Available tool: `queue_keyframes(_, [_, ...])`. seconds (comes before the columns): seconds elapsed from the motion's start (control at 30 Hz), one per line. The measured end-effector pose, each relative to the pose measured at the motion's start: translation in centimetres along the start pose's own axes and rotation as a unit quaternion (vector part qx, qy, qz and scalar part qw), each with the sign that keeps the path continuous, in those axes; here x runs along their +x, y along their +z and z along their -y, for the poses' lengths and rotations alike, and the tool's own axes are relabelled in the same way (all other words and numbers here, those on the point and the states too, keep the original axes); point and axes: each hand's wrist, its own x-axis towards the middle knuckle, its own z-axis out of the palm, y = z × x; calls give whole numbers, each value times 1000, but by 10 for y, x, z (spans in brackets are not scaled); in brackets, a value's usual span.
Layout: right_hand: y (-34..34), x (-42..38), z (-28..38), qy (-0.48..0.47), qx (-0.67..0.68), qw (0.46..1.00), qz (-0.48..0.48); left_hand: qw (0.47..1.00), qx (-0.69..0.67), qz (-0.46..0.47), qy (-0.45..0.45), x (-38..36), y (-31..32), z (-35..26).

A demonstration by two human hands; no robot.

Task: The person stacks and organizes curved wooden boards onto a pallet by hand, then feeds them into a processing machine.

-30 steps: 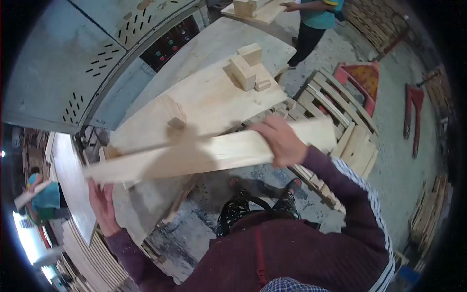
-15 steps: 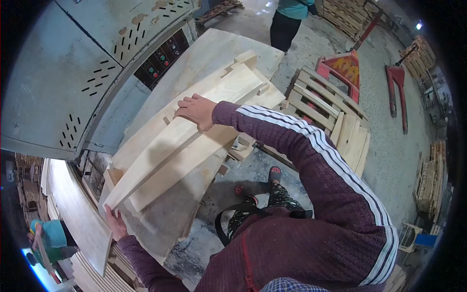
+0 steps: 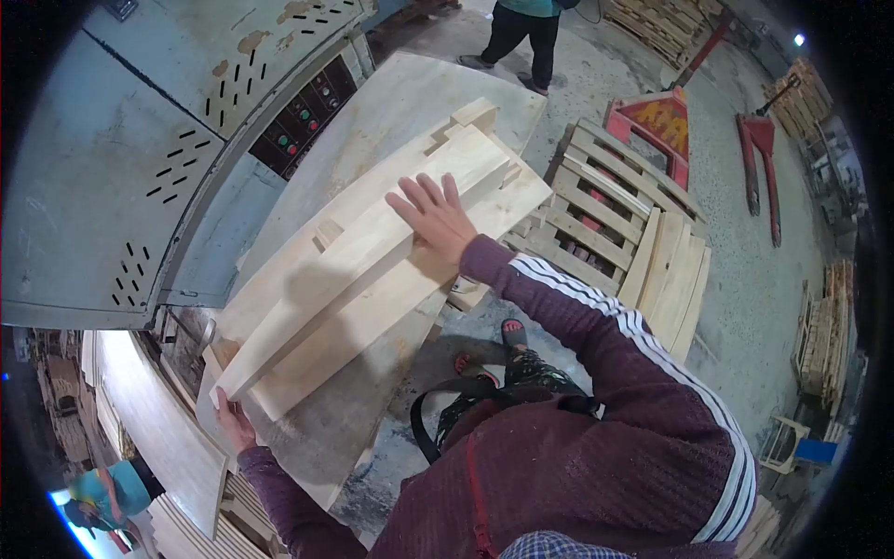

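Note:
A pale, curved wooden board (image 3: pixel 307 307) lies lengthwise on a wider wooden jig (image 3: pixel 326 359) with small blocks fixed to it. At the board's lower left end, my left hand (image 3: pixel 236 424) is closed, thumb and fingers on the tip. My right hand (image 3: pixel 436 219) rests on the board's upper half with its fingers spread and palm down. A notched block (image 3: pixel 477 114) stands at the jig's far end, and a small block (image 3: pixel 327 235) sits along the board's machine side. All of this lies on a worn, flat table (image 3: pixel 400 88).
A blue-grey machine cabinet (image 3: pixel 102 186) with a button panel (image 3: pixel 303 121) borders the left. Right of the table are a wooden pallet (image 3: pixel 596 205) with boards and a red pallet jack (image 3: pixel 652 126). A person (image 3: pixel 523 37) stands behind; another (image 3: pixel 112 494) is lower left, near stacked panels (image 3: pixel 154 410).
My right hand has slid along the board away from my left hand, and its fingers have gone from curled over the edge to spread flat. My left hand stays at the board's end.

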Motion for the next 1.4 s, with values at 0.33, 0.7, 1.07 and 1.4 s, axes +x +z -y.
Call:
queue_keyframes(0.33, [21,58,-89,-69,23,994,80,999,-28,12,-38,-7,51,9])
queue_keyframes(0.7, [47,237,-272,-27,-1,980,197,995,-8,57,-87,-16,269,-10])
queue_keyframes(1.07, [63,320,-380,0,-75,973,218,993,26,39,-106,10,400,-14])
queue_keyframes(1.4, [40,190,-299,-75,6,994,-81,961,169,-148,162,-43,317,68])
